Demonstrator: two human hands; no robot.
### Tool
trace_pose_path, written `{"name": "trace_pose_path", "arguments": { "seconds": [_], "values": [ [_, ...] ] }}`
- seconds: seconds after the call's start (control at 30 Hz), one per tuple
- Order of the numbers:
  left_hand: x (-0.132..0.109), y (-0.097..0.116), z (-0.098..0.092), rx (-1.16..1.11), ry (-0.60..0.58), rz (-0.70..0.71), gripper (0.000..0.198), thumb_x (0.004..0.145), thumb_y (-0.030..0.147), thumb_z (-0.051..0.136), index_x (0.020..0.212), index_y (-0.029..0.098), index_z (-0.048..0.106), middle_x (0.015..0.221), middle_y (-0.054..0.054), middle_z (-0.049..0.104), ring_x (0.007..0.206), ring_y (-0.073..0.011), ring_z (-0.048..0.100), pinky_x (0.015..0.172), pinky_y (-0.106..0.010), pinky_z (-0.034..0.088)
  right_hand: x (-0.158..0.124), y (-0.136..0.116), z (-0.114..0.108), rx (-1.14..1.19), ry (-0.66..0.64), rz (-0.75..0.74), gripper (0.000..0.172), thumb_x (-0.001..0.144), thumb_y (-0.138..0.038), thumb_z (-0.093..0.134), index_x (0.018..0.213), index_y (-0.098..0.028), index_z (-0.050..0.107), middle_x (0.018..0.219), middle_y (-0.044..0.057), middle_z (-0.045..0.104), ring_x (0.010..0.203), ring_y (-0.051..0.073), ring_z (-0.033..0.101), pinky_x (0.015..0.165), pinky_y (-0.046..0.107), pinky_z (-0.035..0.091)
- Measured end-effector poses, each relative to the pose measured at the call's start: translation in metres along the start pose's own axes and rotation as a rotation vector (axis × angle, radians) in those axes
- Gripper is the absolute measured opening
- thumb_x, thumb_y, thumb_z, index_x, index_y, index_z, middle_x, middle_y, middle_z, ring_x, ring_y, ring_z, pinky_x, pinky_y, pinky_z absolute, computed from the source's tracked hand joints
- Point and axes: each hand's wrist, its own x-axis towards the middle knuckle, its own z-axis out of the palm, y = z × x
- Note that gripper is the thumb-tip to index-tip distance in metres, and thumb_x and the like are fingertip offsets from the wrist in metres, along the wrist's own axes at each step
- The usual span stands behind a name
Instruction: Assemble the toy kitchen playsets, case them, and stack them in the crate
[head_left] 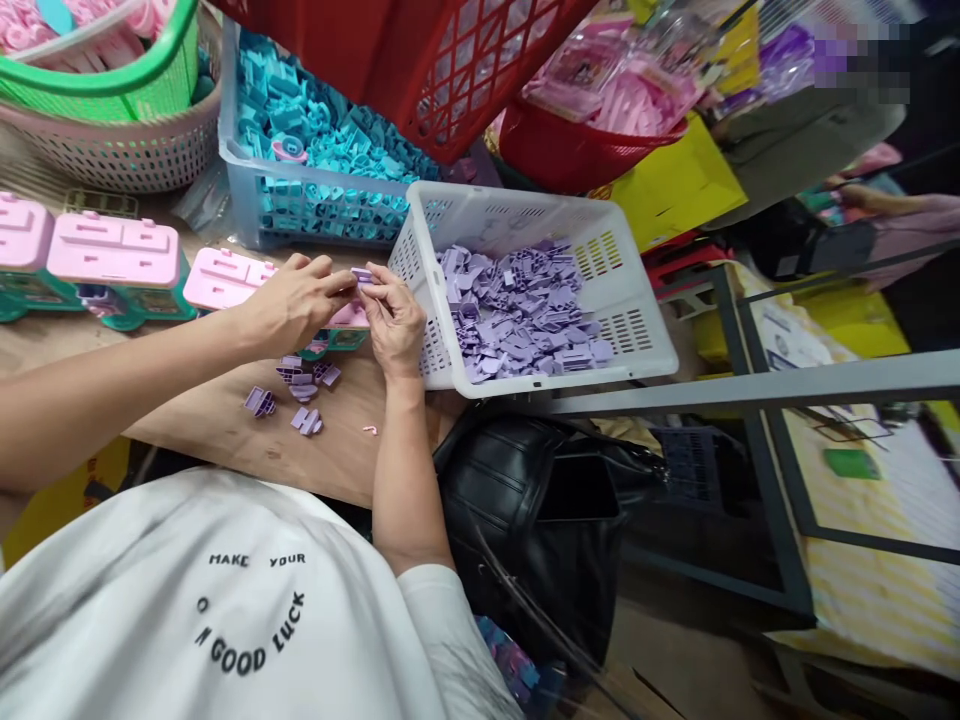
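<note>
My left hand [296, 300] and my right hand [394, 315] meet over the wooden table [225, 440], fingers pinched together on a small purple plastic piece [362, 275]. Under them sits a pink-topped toy on a teal base [225, 280]. Several loose purple pieces [300, 385] lie on the table just below my hands. A white basket [637, 300] holding many more purple pieces [517, 315] stands right beside my right hand.
More pink-and-teal toys [112, 260] line the table's left. A blue crate of teal parts [315, 130], a green basket [112, 80] and a red basket [450, 70] stand behind. A black bag [540, 520] sits below the table edge. A metal frame [750, 390] runs right.
</note>
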Motion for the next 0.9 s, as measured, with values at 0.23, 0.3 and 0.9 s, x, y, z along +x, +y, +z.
{"name": "trace_pose_path", "arguments": {
  "seconds": [0.23, 0.3, 0.9],
  "values": [
    [-0.014, -0.010, -0.006, -0.047, 0.082, 0.029, 0.057, 0.089, 0.016, 0.050, 0.146, 0.023, 0.055, 0.147, -0.011, 0.056, 0.126, -0.0334, 0.047, 0.104, -0.049, 0.039, -0.069, -0.042, -0.003, -0.303, -0.136, -0.038, 0.021, 0.094, -0.014, 0.055, 0.107, -0.023, 0.069, 0.118, 0.012, 0.064, 0.115, 0.025, 0.062, 0.102, 0.043, 0.055],
    [-0.021, -0.018, -0.012, -0.111, 0.202, -0.016, 0.054, 0.091, 0.017, 0.049, 0.144, 0.022, 0.057, 0.145, -0.012, 0.057, 0.126, -0.0316, 0.049, 0.106, -0.051, 0.039, -0.086, -0.045, -0.003, -0.343, -0.297, -0.034, 0.022, 0.091, -0.012, 0.060, 0.108, -0.022, 0.070, 0.116, 0.011, 0.068, 0.112, 0.026, 0.062, 0.099, 0.042, 0.055],
    [-0.058, -0.069, -0.060, -0.687, 0.036, -0.573, 0.048, 0.076, 0.054, 0.072, 0.098, 0.012, 0.079, 0.078, -0.007, 0.070, 0.068, -0.0152, 0.055, 0.066, -0.027, 0.039, 0.086, -0.056, 0.070, -0.319, -0.547, -0.249, 0.016, 0.095, -0.012, 0.057, 0.085, -0.024, 0.055, 0.084, 0.001, 0.058, 0.082, 0.018, 0.054, 0.082, 0.030, 0.049]
  ]
}}
